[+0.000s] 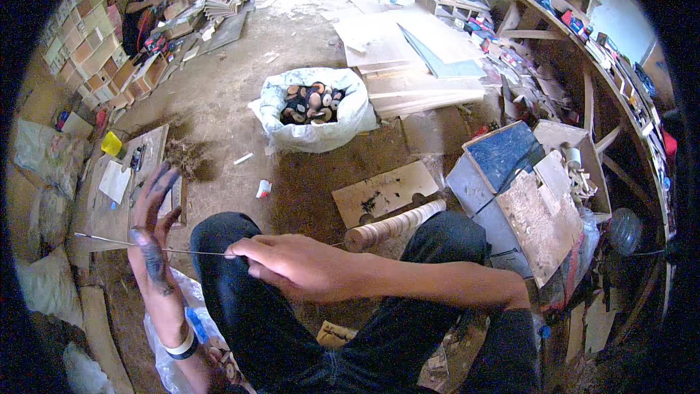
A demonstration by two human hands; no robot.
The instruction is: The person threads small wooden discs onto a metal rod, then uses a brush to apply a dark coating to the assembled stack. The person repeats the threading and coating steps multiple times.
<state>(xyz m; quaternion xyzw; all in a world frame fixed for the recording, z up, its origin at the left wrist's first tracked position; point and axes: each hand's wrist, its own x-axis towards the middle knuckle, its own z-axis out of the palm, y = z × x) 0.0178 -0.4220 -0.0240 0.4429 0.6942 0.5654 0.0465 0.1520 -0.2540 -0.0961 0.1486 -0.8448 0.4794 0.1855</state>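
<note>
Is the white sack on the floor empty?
No, the white sack is open and holds many round wooden pieces.

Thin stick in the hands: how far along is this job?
In hand: the right hand pinches the thin stick, the stained left hand open against it. Done: the white sack holds round wooden pieces. Left: a turned wooden spindle lies untouched on the floor.

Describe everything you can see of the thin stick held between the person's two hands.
The thin stick is a long, very slender pale rod, perhaps wood or wire; its material is unclear. It lies almost level across the person's dark-trousered knee. The right hand pinches its right end between fingertips, while the stained left hand, fingers spread, rests against it nearer the other end, which juts out leftward past the hand.
</note>
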